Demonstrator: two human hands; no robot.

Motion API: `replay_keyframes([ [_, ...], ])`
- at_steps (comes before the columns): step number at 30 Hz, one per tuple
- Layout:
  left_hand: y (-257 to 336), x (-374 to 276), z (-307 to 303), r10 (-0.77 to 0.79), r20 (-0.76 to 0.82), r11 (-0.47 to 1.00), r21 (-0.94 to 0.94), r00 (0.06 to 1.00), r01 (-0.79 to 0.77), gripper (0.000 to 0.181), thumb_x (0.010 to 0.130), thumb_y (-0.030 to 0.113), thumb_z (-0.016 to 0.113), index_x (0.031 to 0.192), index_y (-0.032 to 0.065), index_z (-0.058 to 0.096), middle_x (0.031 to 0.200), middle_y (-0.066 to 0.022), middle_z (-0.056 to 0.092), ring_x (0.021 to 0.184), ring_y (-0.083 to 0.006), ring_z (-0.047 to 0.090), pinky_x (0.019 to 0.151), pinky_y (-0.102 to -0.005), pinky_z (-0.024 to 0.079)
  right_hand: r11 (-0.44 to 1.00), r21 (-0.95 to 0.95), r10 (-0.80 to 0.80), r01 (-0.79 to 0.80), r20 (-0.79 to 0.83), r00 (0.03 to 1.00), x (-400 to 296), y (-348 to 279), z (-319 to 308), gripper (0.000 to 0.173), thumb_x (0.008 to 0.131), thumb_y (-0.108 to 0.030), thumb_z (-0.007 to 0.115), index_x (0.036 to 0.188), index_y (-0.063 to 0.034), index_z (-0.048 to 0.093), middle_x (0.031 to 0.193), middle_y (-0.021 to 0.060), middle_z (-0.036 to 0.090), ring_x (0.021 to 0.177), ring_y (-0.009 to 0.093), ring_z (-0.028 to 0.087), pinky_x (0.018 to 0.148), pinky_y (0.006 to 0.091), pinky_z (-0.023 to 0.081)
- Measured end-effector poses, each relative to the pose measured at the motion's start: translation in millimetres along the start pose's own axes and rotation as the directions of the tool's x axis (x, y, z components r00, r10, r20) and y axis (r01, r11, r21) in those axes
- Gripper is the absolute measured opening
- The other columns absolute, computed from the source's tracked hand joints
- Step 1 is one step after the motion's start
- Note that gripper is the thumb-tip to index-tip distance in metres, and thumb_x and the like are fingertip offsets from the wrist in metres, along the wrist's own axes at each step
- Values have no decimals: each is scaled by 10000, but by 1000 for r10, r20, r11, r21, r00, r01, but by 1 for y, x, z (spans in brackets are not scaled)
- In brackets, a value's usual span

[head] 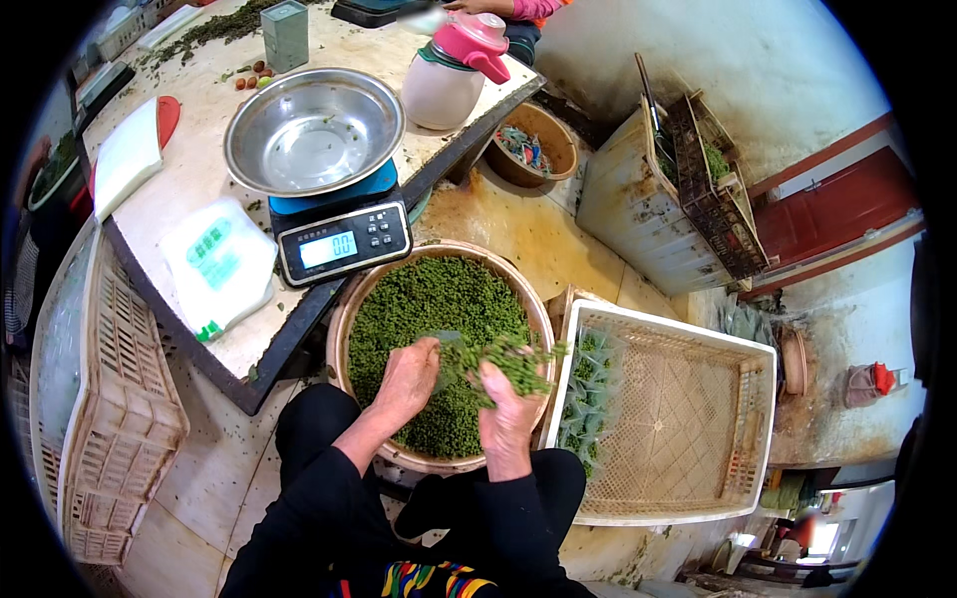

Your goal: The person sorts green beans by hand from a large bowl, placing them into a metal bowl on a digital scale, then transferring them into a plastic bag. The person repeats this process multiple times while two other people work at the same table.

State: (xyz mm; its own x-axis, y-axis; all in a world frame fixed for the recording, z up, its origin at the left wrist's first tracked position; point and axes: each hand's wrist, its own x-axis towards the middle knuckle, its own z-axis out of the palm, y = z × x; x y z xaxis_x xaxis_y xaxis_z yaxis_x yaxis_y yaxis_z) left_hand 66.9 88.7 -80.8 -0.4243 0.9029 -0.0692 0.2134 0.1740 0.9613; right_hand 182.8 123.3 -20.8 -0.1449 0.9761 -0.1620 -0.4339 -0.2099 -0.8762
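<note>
A round tub (338,351) before me is heaped with small green berries, which look like green peppercorns (448,299). Over the heap, my left hand (407,377) grips a clear plastic bag (448,359), its mouth turned to the right. My right hand (508,407) holds a loose clump of green peppercorn sprigs (516,362) close beside that mouth. Motion blurs the sprigs, so whether some are inside the bag is hard to tell. Beyond the tub, a steel bowl (314,142) rests on a digital scale (344,243) with a lit display.
At right stands a white plastic crate (665,516) with filled clear bags (587,404) along its left side. The table (247,329) holds a stack of plastic bags (217,261) and a pink-topped vacuum flask (448,82). Another crate (119,418) is at left. A person's sleeve (534,7) shows behind.
</note>
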Motion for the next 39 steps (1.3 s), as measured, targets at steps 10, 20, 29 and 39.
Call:
replay_keyframes([
  [10,8,-7,-1,46,-41,999,6,998,-46,151,840,55,450,842,-55,554,637,-275,538,621,-424,575,549,-463,443,567,-792,142,224,363,921,13,-16,-11,560,617,40,746,1122,-18,510,999,53,575,929,152,536,833,273,444],
  [20,3,-4,5,62,-9,998,21,998,-61,142,843,54,457,825,-54,547,640,-266,545,631,-420,575,559,-469,437,380,-875,281,300,418,864,14,-24,5,563,635,67,723,1136,-59,502,1141,79,514,1014,200,546,742,271,506],
  [29,11,-4,-4,2,10,993,-118,1000,-1,220,874,79,458,1006,-48,581,586,-189,552,548,-295,594,534,-379,457,736,-677,295,-7,312,903,51,0,-41,645,711,-104,756,1285,-69,464,1254,112,485,1088,215,508,839,272,461],
  [39,-9,-6,7,117,60,993,-23,991,-116,226,899,119,441,985,-34,583,568,-165,555,526,-261,594,500,-376,448,62,-857,377,512,495,783,45,23,-30,254,766,-30,635,1018,-60,645,1365,265,336,1210,379,405,971,419,391],
])
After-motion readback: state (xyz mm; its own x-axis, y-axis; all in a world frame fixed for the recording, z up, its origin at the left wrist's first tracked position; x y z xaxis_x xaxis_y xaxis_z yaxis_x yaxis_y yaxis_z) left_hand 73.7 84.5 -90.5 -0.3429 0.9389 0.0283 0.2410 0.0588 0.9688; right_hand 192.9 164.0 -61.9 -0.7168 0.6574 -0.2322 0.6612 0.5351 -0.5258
